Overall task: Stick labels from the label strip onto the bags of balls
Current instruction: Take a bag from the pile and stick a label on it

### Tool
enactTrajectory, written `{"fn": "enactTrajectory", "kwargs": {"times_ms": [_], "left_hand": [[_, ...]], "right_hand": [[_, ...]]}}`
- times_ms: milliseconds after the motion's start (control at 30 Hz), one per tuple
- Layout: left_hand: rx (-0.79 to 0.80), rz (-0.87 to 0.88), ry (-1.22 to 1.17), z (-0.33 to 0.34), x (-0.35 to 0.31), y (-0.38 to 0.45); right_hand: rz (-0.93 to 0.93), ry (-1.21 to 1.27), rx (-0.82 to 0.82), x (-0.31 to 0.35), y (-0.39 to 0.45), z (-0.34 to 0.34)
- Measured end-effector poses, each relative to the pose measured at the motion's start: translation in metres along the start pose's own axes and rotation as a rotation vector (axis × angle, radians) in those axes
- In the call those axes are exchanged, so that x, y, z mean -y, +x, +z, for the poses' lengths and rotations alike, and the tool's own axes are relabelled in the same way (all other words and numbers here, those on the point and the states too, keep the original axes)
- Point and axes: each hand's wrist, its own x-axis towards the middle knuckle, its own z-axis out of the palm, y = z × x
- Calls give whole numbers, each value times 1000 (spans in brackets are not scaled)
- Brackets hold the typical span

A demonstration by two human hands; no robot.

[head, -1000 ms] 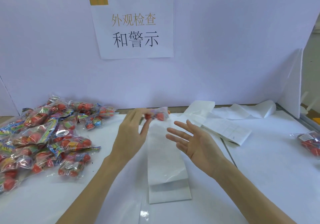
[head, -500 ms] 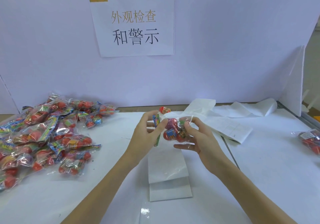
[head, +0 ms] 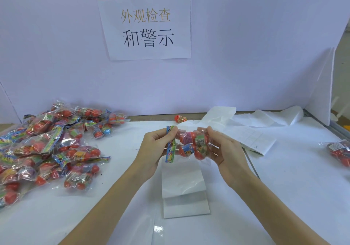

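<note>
One bag of balls (head: 191, 144) is held above the label strip (head: 184, 184), between two hands. A heap of further bags (head: 49, 142), too overlapped to count, lies well left of the strip on the white table (head: 284, 197); one labelled bag (head: 339, 151) lies far right of it, cut by the frame edge. One loose red ball (head: 180, 119) rests behind the strip, near the backboard. The strip itself is one long white band, folded at its near end, running back to crumpled liner paper (head: 265, 118) behind and right of it. One printed sign (head: 145, 22) hangs on the backboard above. The held bag hides the strip's middle stretch. Left hand (head: 157, 150): fingers curled, pinching the bag's colourful header edge. Right hand (head: 225, 150): fingers curled round the bag's opposite, clear end, thumb on top.
</note>
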Motion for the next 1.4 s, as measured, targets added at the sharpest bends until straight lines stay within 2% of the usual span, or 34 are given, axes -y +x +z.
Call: {"fn": "enactTrajectory", "kwargs": {"times_ms": [133,233,300,433,567,833,1067,1167,1233,1333,1400], "left_hand": [[-20,-1,-24,5,5,-2],[-48,51,-26,2,8,0],[-11,45,-2,-3,7,3],[142,-10,114,-7,0,3],[159,108,176,-9,4,3],[123,152,54,-9,5,7],[-25,189,-76,-12,3,9],[-33,133,77,-14,2,10],[28,103,181,-13,1,8],[133,104,199,-9,2,5],[98,116,156,-8,2,5]], "right_hand": [[-47,-29,-27,0,-1,1],[24,-55,124,5,0,-4],[66,-57,171,5,1,-6],[13,-241,117,5,3,-5],[-11,-380,258,3,1,-6],[-156,-395,109,-3,3,-3],[-33,-411,189,-7,4,-3],[-57,-407,176,-5,5,-5],[-83,-426,185,-4,4,-4],[-65,-434,193,-4,3,-5],[-71,-414,171,-5,3,-5]]}}
